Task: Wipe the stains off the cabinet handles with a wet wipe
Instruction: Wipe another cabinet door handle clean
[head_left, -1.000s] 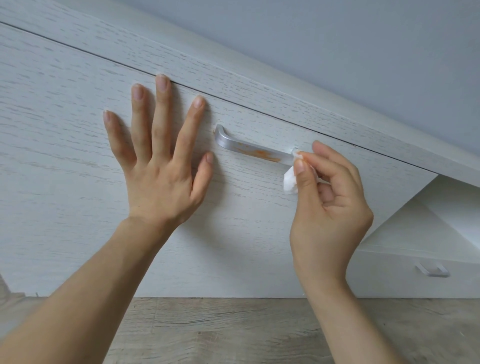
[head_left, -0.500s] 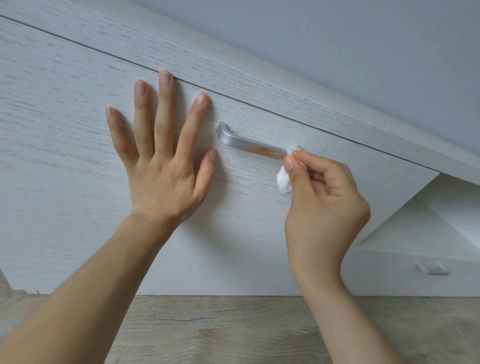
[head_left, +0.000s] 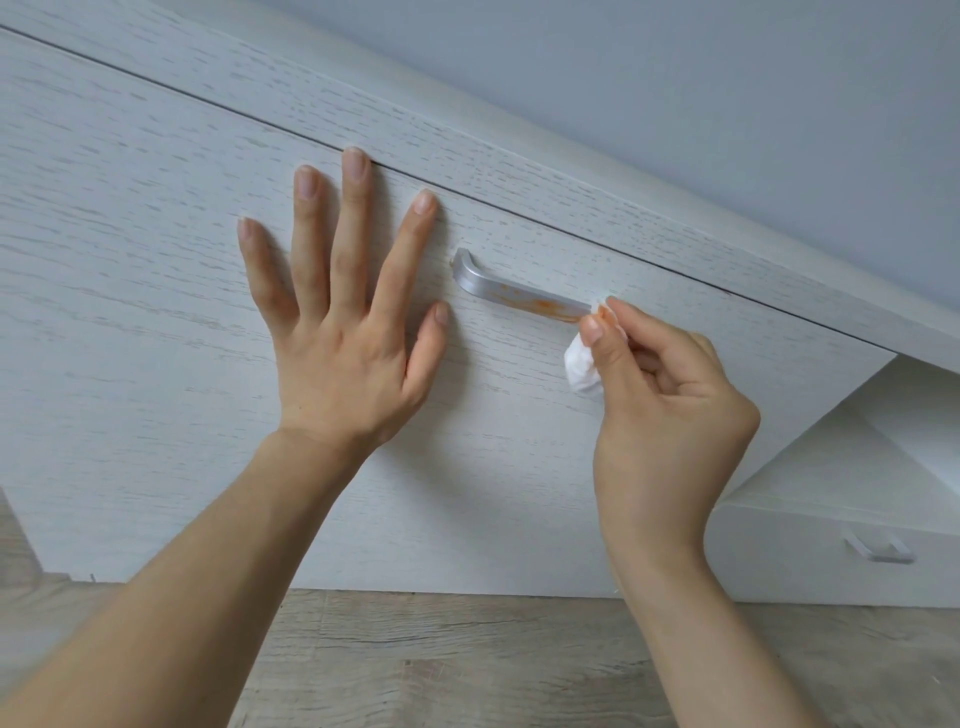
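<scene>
A silver cabinet handle (head_left: 498, 288) is fixed to the white wood-grain cabinet front (head_left: 130, 291), with an orange stain along its right half. My right hand (head_left: 670, 415) pinches a crumpled white wet wipe (head_left: 582, 366) against the handle's right end, which the wipe and fingers hide. The wipe shows an orange smear at the pinch. My left hand (head_left: 343, 322) lies flat on the cabinet front, fingers spread, just left of the handle and not touching it.
A second white cabinet unit (head_left: 810, 556) stands lower right with a small silver handle (head_left: 880, 552). A white top board (head_left: 571, 171) runs above the drawer. Wood-look floor (head_left: 467, 660) lies below, and a pale grey wall (head_left: 727, 78) is behind.
My right hand with the wipe has slid slightly along the handle's right end, and orange now shows on the wipe. My left hand stays pressed flat in the same spot.
</scene>
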